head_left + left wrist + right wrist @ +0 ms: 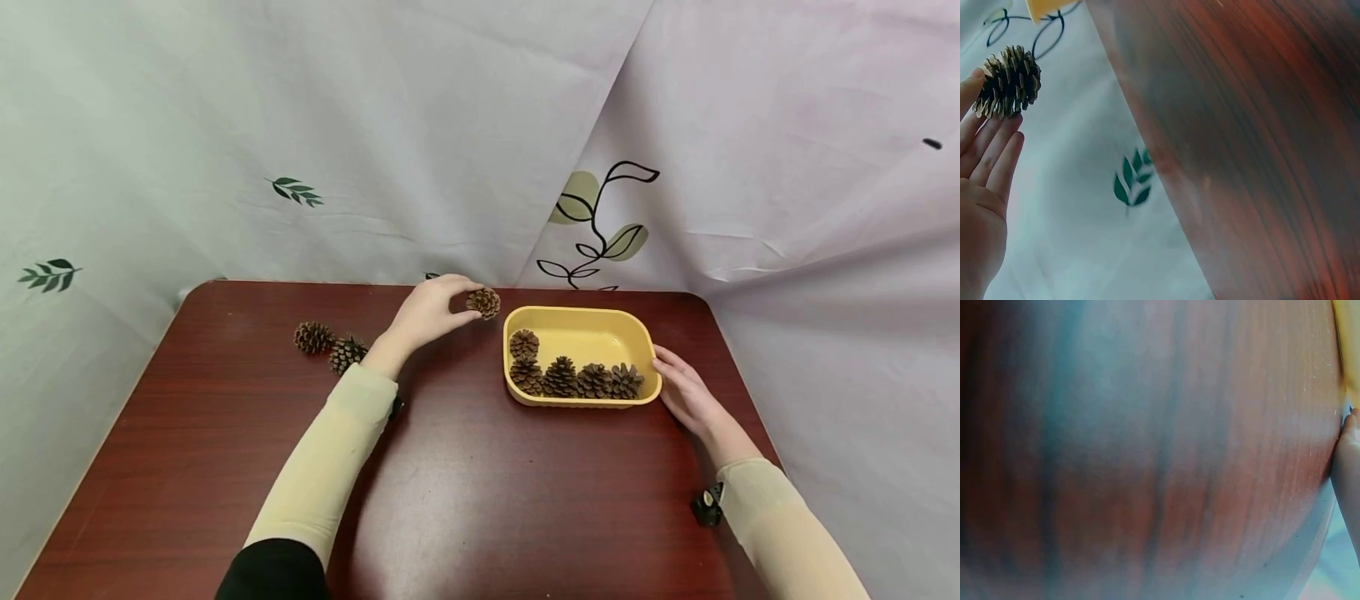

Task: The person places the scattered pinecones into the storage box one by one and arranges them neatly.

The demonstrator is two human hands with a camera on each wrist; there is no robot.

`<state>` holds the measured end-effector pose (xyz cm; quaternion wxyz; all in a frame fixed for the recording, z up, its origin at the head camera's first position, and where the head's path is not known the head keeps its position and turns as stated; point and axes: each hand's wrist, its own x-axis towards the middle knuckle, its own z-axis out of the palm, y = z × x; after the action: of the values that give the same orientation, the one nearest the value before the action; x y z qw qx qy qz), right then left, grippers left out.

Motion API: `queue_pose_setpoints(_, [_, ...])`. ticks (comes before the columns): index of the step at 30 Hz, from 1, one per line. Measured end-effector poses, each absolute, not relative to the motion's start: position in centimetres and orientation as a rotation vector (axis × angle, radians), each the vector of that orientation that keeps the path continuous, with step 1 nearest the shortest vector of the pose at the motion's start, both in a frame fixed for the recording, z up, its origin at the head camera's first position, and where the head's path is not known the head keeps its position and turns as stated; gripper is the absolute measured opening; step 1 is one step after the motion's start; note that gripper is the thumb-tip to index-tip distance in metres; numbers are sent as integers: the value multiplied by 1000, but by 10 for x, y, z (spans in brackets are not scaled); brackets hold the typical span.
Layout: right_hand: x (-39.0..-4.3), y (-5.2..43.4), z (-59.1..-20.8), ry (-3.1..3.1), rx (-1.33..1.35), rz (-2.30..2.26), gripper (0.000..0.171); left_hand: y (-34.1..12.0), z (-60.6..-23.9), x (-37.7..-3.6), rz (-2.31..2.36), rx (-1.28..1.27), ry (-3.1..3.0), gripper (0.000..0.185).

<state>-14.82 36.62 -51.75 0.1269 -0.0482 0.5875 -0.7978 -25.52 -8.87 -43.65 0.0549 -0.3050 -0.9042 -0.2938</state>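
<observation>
My left hand (433, 312) pinches a brown pine cone (483, 302) between fingertips and thumb, held just left of the yellow tray (583, 321). The left wrist view shows the same pine cone (1009, 81) at the tips of my left fingers (988, 150). Several pine cones (574, 377) lie along the tray's near wall. My right hand (684, 390) rests flat on the table with its fingers against the tray's right end. Only one finger (1349, 472) shows at the edge of the right wrist view.
Two more pine cones (330, 345) lie on the dark red table (465, 492) to the left of my left wrist. White cloth with leaf prints (592, 218) hangs behind and around the table. A small black clip (707, 504) sits by my right sleeve.
</observation>
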Motion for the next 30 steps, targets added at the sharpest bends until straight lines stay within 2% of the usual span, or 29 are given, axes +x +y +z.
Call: queue_pose_setpoints(30, [-150, 365, -519, 1710, -150, -2329, 38, 3, -435, -246, -829, -1173, -2755, 48])
